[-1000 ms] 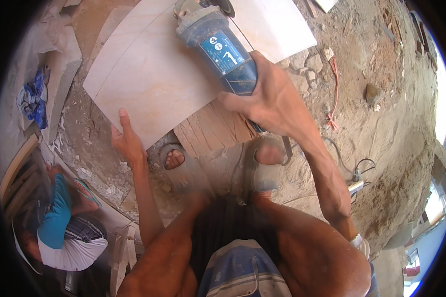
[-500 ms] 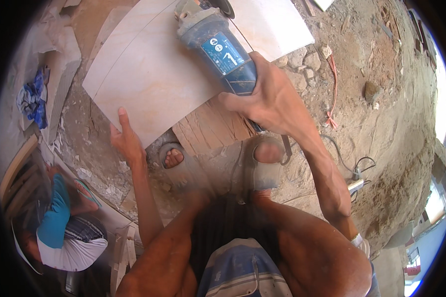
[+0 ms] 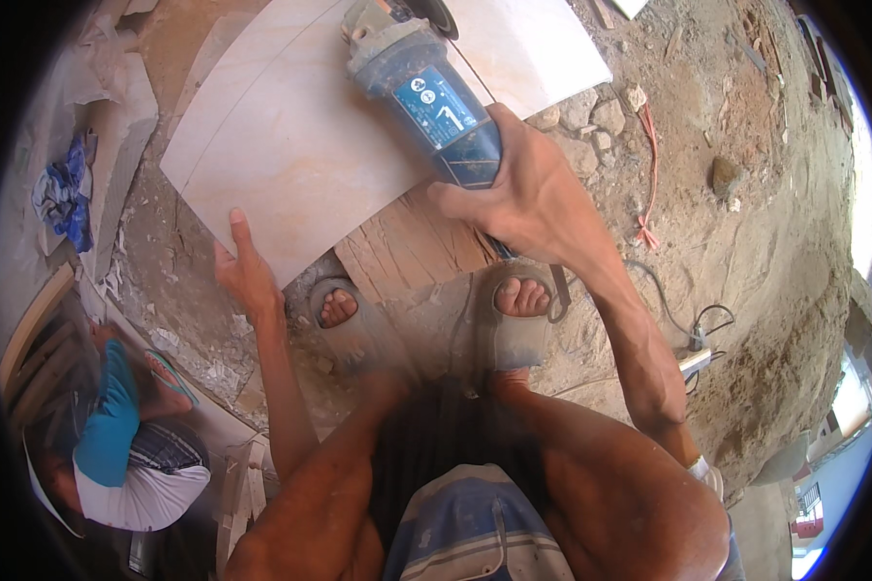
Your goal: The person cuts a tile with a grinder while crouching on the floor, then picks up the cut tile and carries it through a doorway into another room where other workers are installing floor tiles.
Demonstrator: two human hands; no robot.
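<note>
Dusty, uneven dirt ground (image 3: 688,232) spreads across the middle and right of the frame. At upper centre, a large pale tile (image 3: 291,155) overlaps a brown slab (image 3: 407,254) lying on the dirt. Right of the tile sit pale stones (image 3: 607,117), a red cord (image 3: 648,232) and a dark rock (image 3: 726,177). Lower right, a dark cable (image 3: 696,338) curls.

Wears dusty, open-toed sandals (image 3: 523,341) left and right, a pale-striped blue-and-grey garment (image 3: 446,533) near, dark cloth (image 3: 438,426) farther.
</note>
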